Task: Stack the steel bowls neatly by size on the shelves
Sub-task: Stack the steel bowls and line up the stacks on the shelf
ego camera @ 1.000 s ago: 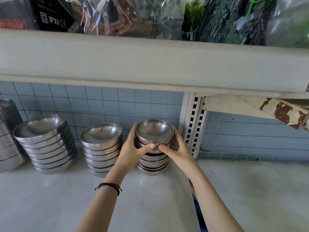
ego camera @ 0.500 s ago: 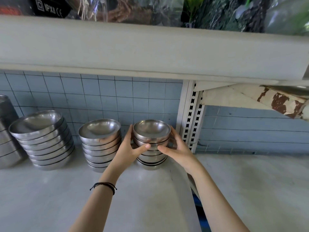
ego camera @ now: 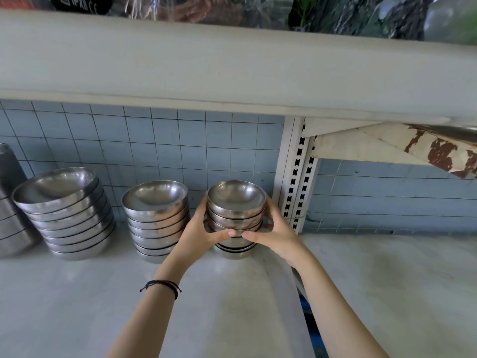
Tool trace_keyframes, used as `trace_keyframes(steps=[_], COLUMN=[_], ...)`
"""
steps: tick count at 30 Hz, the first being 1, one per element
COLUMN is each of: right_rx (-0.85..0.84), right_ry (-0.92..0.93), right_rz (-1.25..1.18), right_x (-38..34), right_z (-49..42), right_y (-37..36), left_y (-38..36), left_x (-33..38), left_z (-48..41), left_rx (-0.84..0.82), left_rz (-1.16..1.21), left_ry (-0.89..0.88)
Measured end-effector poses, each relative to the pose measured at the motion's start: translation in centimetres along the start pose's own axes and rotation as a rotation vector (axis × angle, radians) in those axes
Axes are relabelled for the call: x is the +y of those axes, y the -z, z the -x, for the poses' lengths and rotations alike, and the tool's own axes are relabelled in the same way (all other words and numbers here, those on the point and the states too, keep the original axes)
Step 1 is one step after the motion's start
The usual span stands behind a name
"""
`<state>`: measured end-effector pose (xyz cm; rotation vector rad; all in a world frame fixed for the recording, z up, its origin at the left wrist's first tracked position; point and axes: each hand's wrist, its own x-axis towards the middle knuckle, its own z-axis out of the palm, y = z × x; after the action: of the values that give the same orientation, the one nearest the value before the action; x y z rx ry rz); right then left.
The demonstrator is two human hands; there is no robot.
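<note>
Three stacks of steel bowls stand on the white shelf against the blue tiled wall. The small-bowl stack is at the right, next to the shelf post. My left hand grips its left side and my right hand grips its right side, with both thumbs meeting across the front of the stack. A medium-bowl stack stands just left of it. Further left sits a stack of large bowls, leaning slightly.
A slotted white shelf post rises right behind the small stack. More steel vessels stand at the far left edge. An upper shelf hangs overhead with packaged goods. A rusty bracket is at the right.
The upper bowls of the small stack have settled lower onto the stack between my hands. My thumbs have closed together at the front. The view has tilted down a little.
</note>
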<state>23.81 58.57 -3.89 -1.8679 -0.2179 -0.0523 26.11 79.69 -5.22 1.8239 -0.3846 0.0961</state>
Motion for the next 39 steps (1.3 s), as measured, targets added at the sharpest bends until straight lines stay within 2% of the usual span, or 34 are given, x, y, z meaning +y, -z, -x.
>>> trace_keyframes(steps=[24, 29, 39], right_rx=[0.046, 0.069, 0.047], right_ry=[0.020, 0.050, -0.016], right_rz=[0.045, 0.057, 0.093], right_x=[-0.5, -0.5, -1.0], right_z=[0.6, 0.5, 0.5], right_y=[0.0, 0.2, 0.2], left_y=[0.1, -0.4, -0.5], left_x=[-0.3, 0.0, -0.4], left_z=[0.3, 0.3, 0.4], left_rx=[0.021, 0.039, 0.019], left_rz=[0.003, 0.044, 0.143], left_ry=[-0.037, -0.027, -0.009])
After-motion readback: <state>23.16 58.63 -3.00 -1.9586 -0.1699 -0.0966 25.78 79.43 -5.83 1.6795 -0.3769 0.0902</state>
